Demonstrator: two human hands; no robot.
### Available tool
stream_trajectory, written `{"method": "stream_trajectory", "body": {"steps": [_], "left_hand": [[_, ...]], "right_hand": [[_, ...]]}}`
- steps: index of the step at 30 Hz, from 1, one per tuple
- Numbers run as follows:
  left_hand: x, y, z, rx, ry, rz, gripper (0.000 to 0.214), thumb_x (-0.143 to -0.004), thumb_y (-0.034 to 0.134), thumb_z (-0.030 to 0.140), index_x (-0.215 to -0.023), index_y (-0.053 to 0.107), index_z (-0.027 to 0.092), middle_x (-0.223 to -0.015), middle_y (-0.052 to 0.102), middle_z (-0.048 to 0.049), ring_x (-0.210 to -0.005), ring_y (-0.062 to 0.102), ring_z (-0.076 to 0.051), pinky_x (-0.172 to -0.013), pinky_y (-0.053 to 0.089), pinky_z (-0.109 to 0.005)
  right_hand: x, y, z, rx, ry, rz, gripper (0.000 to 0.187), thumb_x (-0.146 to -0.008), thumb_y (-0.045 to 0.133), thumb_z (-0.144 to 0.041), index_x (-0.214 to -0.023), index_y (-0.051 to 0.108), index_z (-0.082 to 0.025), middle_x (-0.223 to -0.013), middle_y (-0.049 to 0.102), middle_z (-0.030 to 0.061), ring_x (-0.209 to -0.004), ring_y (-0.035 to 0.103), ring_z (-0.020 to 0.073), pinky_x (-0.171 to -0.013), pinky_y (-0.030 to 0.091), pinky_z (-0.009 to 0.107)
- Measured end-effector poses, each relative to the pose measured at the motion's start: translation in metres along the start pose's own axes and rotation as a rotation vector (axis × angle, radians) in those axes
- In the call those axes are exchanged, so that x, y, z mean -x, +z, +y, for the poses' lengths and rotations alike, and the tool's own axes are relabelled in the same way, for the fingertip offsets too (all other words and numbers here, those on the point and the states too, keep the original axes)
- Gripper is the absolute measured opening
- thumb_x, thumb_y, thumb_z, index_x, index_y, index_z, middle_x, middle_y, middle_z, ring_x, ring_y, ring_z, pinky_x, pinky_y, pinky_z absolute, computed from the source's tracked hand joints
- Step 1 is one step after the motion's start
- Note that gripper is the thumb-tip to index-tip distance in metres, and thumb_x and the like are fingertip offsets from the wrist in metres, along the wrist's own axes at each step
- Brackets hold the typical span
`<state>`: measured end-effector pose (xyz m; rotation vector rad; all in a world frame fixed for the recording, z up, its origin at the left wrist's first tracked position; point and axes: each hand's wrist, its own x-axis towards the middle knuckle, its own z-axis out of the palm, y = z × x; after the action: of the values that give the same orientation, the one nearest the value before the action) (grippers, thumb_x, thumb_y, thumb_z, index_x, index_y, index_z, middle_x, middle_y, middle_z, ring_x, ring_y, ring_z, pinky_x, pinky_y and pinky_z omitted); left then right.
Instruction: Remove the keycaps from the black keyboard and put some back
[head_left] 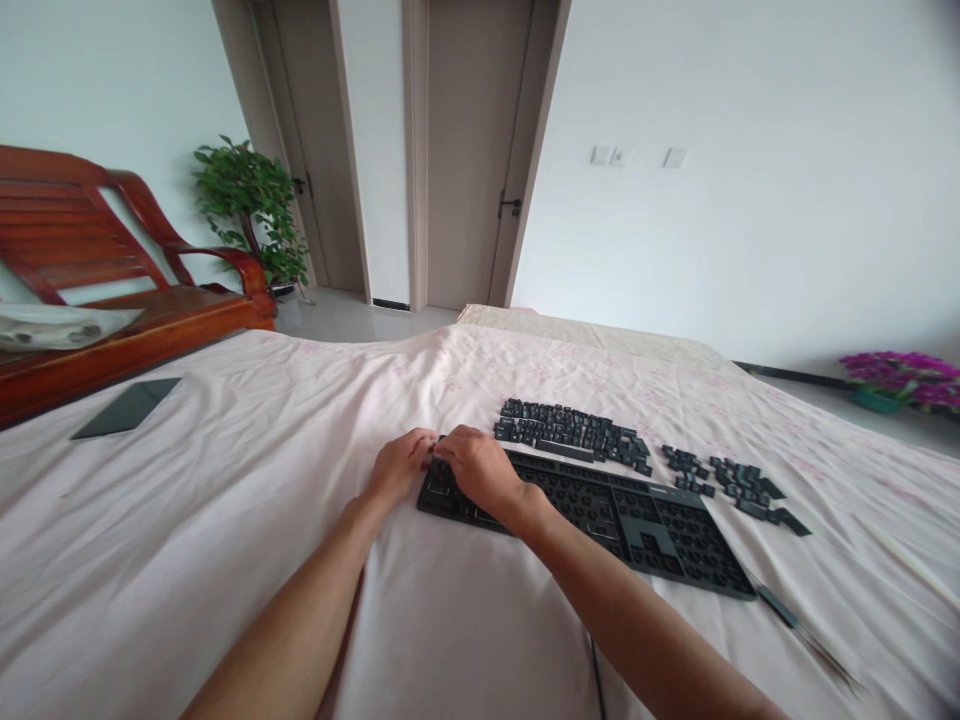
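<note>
A black computer keyboard [592,505] lies on the pink-white sheet, with most of its keycaps off. At its upper left corner, my left hand [403,462] has its fingers curled against the edge. Over the left part of the keyboard is my right hand [484,468], fingers bent down and close together near the left fingertips. Anything between those fingers is hidden. Behind the keyboard, loose black keycaps [577,430] lie in rows. More loose keycaps [746,485] form smaller groups to the right. A dark-handled keycap puller with wire prongs [780,607] rests by the keyboard's right end.
A dark flat panel [127,408] lies on the sheet [225,560] at the left. A black cable [596,670] runs toward me under my right forearm. Beyond are a wooden bench [150,300], a potted plant [251,205] and purple flowers [904,375].
</note>
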<state>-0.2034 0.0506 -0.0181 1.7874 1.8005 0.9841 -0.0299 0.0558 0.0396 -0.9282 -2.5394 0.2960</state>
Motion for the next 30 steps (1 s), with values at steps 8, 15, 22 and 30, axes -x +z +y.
{"method": "stream_trajectory", "body": {"steps": [8,15,22,30], "left_hand": [[0.002,0.005,0.001,-0.070,0.059,0.007,0.033,-0.087,0.051,0.029,-0.118,0.062,0.025,-0.116,0.069,-0.0037,-0.097,0.066,-0.017,-0.085,0.049,-0.027],[0.003,0.007,0.002,-0.104,0.074,0.030,0.033,-0.087,0.050,0.026,-0.117,0.063,0.024,-0.115,0.070,-0.0038,-0.099,0.066,-0.018,-0.086,0.049,-0.027],[0.001,0.011,-0.003,-0.138,0.065,0.029,0.034,-0.086,0.049,0.029,-0.117,0.062,0.025,-0.116,0.070,-0.0028,-0.099,0.066,-0.018,-0.086,0.049,-0.027],[-0.001,0.013,-0.007,-0.166,0.055,0.017,0.036,-0.086,0.048,0.033,-0.118,0.062,0.026,-0.114,0.070,-0.0016,-0.096,0.067,-0.018,-0.083,0.050,-0.026]], "right_hand": [[0.021,-0.014,0.030,0.214,0.039,-0.159,0.031,-0.090,0.046,-0.008,-0.101,0.071,-0.022,-0.101,0.065,0.0064,-0.097,0.057,0.0166,-0.084,0.042,0.025],[0.065,-0.042,0.057,0.213,0.118,-0.131,0.034,-0.085,0.045,-0.001,-0.096,0.072,-0.020,-0.095,0.063,0.0051,-0.094,0.056,0.0152,-0.082,0.041,0.024],[0.115,-0.074,0.082,0.250,0.270,-0.121,0.034,-0.084,0.045,-0.001,-0.092,0.072,-0.020,-0.093,0.064,0.0045,-0.093,0.059,0.0152,-0.081,0.041,0.024],[0.144,-0.106,0.100,0.337,0.476,0.002,0.028,-0.094,0.044,-0.017,-0.098,0.072,-0.020,-0.099,0.066,0.0058,-0.093,0.062,0.0161,-0.077,0.041,0.024]]}}
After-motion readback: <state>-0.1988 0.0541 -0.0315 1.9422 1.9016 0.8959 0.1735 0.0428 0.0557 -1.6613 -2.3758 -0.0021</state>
